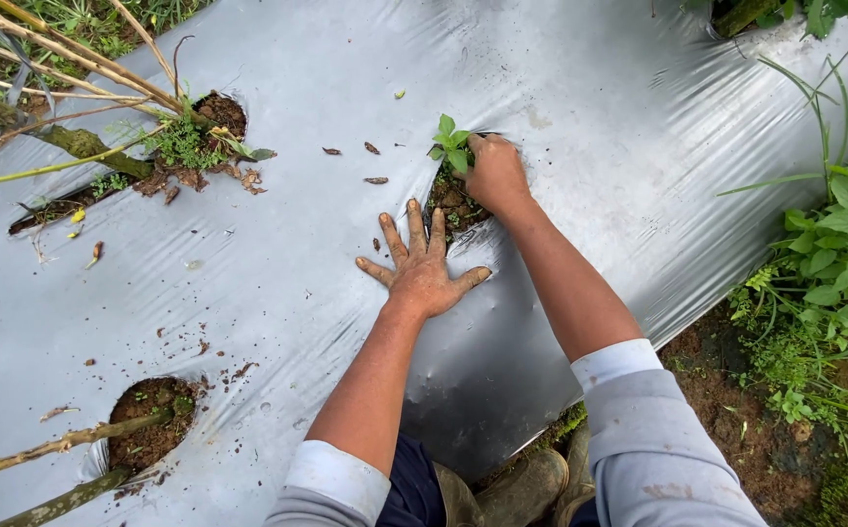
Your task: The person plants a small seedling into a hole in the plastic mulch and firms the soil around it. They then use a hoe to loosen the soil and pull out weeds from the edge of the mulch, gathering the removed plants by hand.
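Left hand: your left hand (pixel 422 265) lies flat on the silver plastic mulch (pixel 580 88), fingers spread.
Right hand: your right hand (pixel 495 174) curls in the planting hole (pixel 451 203) beside the green seedling (pixel 451 144); fingertips hidden.

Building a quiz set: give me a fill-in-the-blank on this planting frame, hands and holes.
1. The left hand lies flat, fingers spread, on the silver plastic ____.
2. The right hand is closed around the base of a small green ____ in the soil hole.
3. The sleeves are pushed up and coloured light ____.

Missing words: sheet; seedling; grey
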